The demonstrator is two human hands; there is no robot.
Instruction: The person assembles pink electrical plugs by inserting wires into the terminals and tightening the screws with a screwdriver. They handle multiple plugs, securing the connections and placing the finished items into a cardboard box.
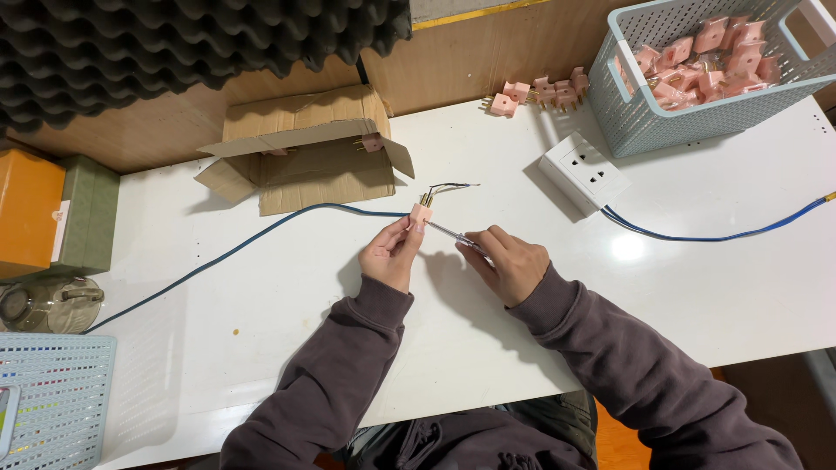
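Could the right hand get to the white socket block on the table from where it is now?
Probably yes. Bare table lies between the right hand and the white socket block, but that hand holds a screwdriver.

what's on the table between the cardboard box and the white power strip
In the head view, bare wire ends fan out between the cardboard box and the white power strip; otherwise only bare white table.

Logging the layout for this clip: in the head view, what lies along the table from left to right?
Orange box → green box → cardboard box → left hand holding a pink plug → right hand → white socket block → basket of pink plugs.
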